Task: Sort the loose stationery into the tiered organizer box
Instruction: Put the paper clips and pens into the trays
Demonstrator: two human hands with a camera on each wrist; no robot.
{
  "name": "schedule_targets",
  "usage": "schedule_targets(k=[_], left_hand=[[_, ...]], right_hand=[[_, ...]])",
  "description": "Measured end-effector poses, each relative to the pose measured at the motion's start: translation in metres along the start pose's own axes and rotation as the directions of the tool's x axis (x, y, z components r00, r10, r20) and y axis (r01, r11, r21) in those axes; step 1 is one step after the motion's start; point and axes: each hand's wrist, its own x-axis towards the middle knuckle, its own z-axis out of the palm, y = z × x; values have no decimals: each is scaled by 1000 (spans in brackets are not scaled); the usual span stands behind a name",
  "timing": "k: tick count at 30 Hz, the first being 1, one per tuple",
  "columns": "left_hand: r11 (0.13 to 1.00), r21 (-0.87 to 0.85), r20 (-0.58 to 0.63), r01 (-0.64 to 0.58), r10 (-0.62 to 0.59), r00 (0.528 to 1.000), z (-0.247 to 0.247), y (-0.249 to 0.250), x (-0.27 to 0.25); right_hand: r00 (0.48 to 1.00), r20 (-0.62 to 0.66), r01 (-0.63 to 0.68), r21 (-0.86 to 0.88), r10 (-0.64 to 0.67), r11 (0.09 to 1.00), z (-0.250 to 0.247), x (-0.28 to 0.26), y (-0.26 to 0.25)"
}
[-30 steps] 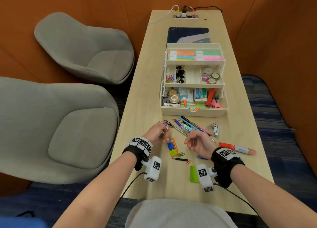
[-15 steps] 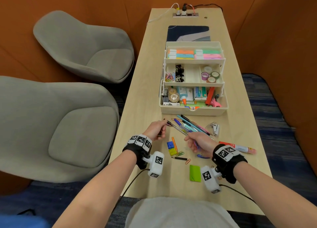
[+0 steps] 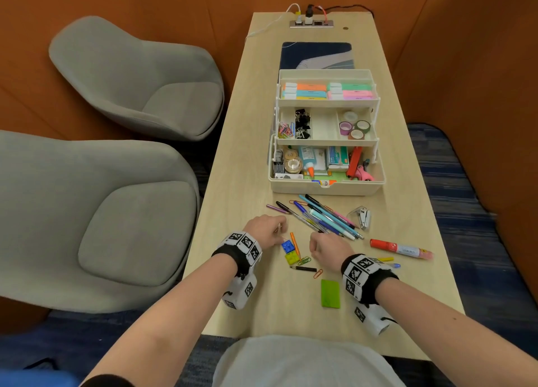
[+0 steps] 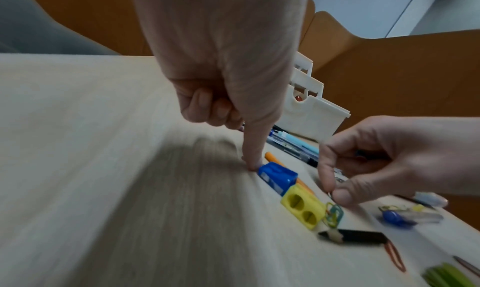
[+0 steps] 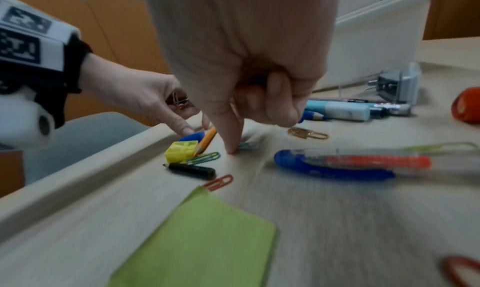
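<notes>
The cream tiered organizer box (image 3: 326, 189) stands open mid-table, its trays holding highlighters, clips, tape rolls and glue. My left hand (image 3: 272, 228) keeps several paper clips (image 5: 178, 101) in its curled fingers, and its index fingertip (image 4: 253, 165) touches the table beside a blue sharpener (image 3: 287, 246). A yellow sharpener (image 3: 292, 258) and a green paper clip (image 3: 304, 260) lie just behind it. My right hand (image 3: 320, 242) pinches a small paper clip (image 5: 248, 145) against the tabletop with thumb and index finger, its other fingers curled. A pile of pens (image 3: 323, 218) lies between hands and box.
An orange pencil (image 3: 295, 242), a black pencil stub (image 3: 304, 268), an orange paper clip (image 3: 318, 273) and a green sticky pad (image 3: 330, 293) lie near the hands. A red marker (image 3: 398, 248) and a staple remover (image 3: 362, 216) sit to the right. Grey chairs (image 3: 131, 235) stand on the left.
Both hands have dropped from above the pens to the tabletop by the sharpeners. The left hand still holds its clips; the right hand has moved left onto a clip.
</notes>
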Motion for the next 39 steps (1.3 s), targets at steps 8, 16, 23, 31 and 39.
schedule_targets(k=[8,16,23,31,39], left_hand=[[999,44,147,-14,8,989,-2,6,5],[999,50,161,18,-26,987,-4,4,-3],[963,-217,76,161,-148,986,-7,1,-15],[878,-457,46,145,-140,989,-9,18,-18],[944,-317,118,97,-62,991,3,56,-16]], right_hand=[[994,110,-31,73,23,997,-6,3,-7],[947,303,-319,843,107,432,-13,0,1],[982,190,-72,388,-4,919,-16,-4,-5],[975,107,209,-119,-196,971,-8,-6,-8],[981,190,68,-122,-44,990,-13,-12,3]])
